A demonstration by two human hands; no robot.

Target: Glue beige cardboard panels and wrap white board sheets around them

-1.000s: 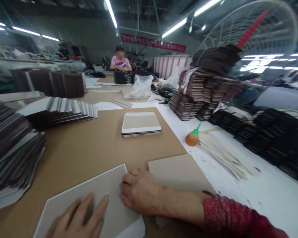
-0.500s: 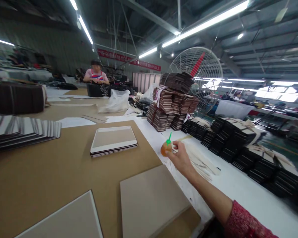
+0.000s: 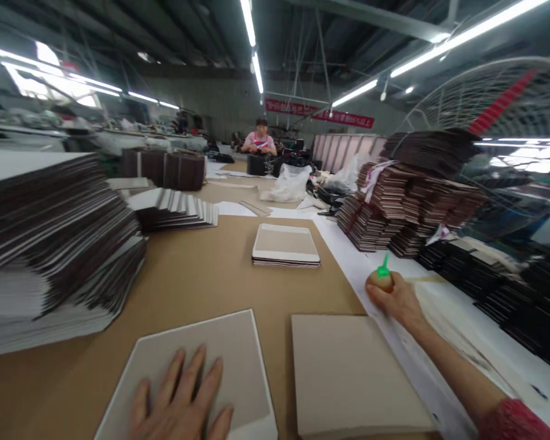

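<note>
Round tan plastic bottle point(image 3: 379, 280), green-tipped, held in curled R hand point(image 3: 401, 300), beyond & R of beige white-edged board point(image 3: 233, 360); prob. light, squeezy, best gripped at belly. Board touched by spread L hand point(image 3: 181, 403), ungripped.

Right hand point(image 3: 402, 302) moved from white-edged panel point(image 3: 231, 348); now grips green-tipped bottle point(image 3: 382, 276).

One head-worn camera looks forward and down, close over the brown worktop point(image 3: 201, 284); edges seem blurred.

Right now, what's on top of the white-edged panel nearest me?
The left hand lies spread over the white-edged panel. Beige surface shows around it; whatever the hand covers can't be seen.
</note>
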